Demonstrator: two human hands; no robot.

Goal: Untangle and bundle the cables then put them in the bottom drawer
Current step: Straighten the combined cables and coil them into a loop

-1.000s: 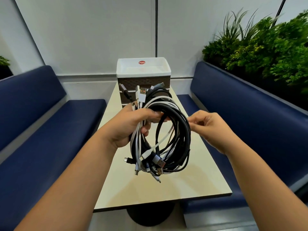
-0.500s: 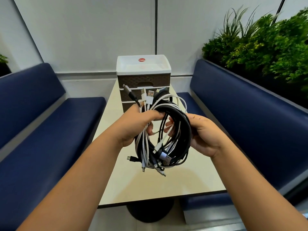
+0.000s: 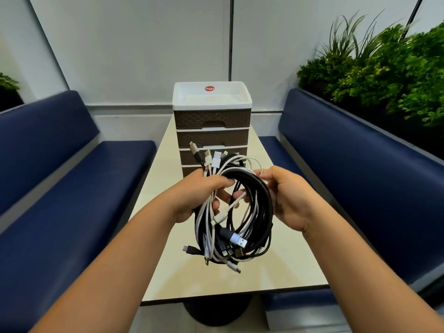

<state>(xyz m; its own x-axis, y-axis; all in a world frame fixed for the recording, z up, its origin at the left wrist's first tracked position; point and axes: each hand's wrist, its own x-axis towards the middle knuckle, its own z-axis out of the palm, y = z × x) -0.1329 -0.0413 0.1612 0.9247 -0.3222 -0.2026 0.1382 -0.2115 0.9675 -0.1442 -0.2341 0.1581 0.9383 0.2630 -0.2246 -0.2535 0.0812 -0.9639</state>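
Note:
A coiled bundle of black and white cables (image 3: pixel 242 219) hangs above the beige table (image 3: pixel 288 260). My left hand (image 3: pixel 199 193) grips the bundle's upper left side, fingers curled round the strands; several USB plugs stick up above it. My right hand (image 3: pixel 288 200) holds the right side of the coil, its fingers pinching strands near the top. Loose plug ends dangle at the bottom of the bundle. Behind it, at the table's far end, stands a brown drawer unit (image 3: pixel 211 123) with a white top; its drawers look closed, and the cables hide the lowest drawer.
Blue padded benches (image 3: pixel 72 188) run along both sides of the table. Green plants (image 3: pixel 384 68) fill a planter behind the right bench. A grey panelled wall closes off the far end.
My right hand moved in from the coil's right edge and took hold of its side. The bundle and both hands sank slightly, showing more of the drawer unit.

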